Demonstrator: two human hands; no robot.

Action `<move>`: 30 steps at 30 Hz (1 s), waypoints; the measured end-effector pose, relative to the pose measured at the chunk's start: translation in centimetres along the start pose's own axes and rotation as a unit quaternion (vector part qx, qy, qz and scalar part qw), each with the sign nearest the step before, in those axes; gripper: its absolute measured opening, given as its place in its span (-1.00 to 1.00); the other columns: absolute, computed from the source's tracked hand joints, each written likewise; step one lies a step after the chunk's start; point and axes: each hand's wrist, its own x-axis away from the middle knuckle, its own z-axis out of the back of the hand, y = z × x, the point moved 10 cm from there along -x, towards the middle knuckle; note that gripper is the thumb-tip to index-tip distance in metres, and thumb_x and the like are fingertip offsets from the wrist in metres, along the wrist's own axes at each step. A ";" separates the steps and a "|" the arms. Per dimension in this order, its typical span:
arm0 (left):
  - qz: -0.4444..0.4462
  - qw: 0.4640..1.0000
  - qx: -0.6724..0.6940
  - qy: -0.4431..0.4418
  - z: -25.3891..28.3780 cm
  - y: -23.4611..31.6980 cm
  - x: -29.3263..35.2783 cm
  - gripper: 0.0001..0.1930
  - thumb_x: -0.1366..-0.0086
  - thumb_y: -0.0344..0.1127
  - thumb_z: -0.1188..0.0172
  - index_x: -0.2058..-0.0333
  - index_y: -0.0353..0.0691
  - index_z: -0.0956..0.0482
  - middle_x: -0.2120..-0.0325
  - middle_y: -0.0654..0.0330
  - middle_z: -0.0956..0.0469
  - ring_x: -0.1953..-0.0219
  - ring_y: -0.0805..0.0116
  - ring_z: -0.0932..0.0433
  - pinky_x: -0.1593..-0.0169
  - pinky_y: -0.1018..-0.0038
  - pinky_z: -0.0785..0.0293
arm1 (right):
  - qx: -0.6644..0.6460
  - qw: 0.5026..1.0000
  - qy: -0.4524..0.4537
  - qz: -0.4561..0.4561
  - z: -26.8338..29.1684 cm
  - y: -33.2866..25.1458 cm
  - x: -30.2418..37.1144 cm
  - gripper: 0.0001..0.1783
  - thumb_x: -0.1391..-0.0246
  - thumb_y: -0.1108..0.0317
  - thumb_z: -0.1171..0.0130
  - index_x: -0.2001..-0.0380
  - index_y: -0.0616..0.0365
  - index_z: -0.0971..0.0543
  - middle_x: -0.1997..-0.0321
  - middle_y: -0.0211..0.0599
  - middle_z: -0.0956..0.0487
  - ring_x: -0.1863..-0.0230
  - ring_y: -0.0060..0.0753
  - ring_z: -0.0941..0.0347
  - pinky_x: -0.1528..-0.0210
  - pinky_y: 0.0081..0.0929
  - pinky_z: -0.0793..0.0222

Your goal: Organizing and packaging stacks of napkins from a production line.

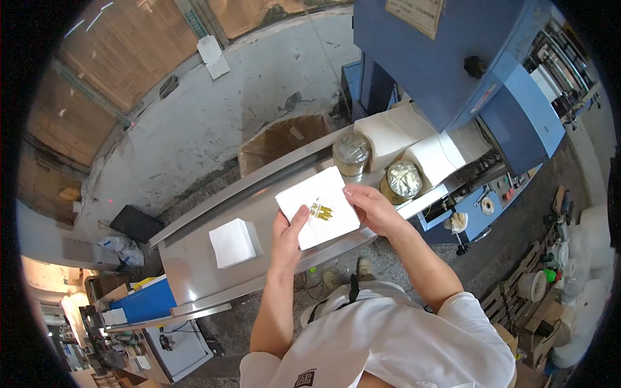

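Note:
Between my hands is a square stack of white paper napkins point(318, 227) with a gold-coloured print on its top face. My left hand point(288, 234) grips its left edge, thumb lying on top and the other fingers hidden underneath. At the upper right edge, my right hand point(374, 208) pinches the napkins between thumb and fingers. The held stack is above the front side of a long steel table. To its left, a second white napkin stack point(233, 244) lies on the metal surface point(194, 258).
Two round weights wrapped in shiny film, one point(351, 154) behind the other point(402, 180), stand by white paper rows point(394, 132) coming from a blue machine point(440, 58). A cardboard box point(284, 139) sits behind the table's raised rim. Blue board point(143, 302) lies at the left end.

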 end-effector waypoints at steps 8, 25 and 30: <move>0.099 0.978 0.180 -0.044 0.8 -5.0 -0.8 -0.45 -0.35 -0.27 -0.15 -0.23 -0.36 -0.21 -0.10 0.07 -0.41 -0.08 0.26 -0.44 -0.14 0.36 -0.38 | -0.027 1.000 0.007 0.004 -1.9 0.5 0.6 -0.63 -0.27 0.25 -0.08 0.00 0.31 -0.50 0.11 -0.34 -0.60 0.15 -0.59 -0.52 0.08 -0.58 -0.44; 0.117 0.988 0.097 0.038 -0.5 -3.1 0.0 -0.51 -0.35 -0.26 -0.11 -0.16 -0.39 -0.29 -0.04 0.05 -0.45 -0.07 0.20 -0.47 -0.13 0.27 -0.41 | 0.065 0.991 0.091 0.073 3.2 -1.4 1.1 -0.65 -0.30 0.27 -0.01 0.02 0.33 -0.49 0.17 -0.32 -0.60 0.18 -0.59 -0.52 0.13 -0.59 -0.45; 0.067 0.996 0.048 0.032 -0.1 -1.2 -0.9 -0.50 -0.38 -0.18 -0.07 -0.15 -0.42 -0.31 -0.06 0.05 -0.44 -0.06 0.26 -0.46 -0.15 0.34 -0.38 | -0.009 0.990 0.102 0.095 4.9 -2.2 1.1 -0.67 -0.30 0.31 0.00 -0.02 0.31 -0.48 0.13 -0.28 -0.62 0.16 -0.53 -0.57 0.11 -0.57 -0.48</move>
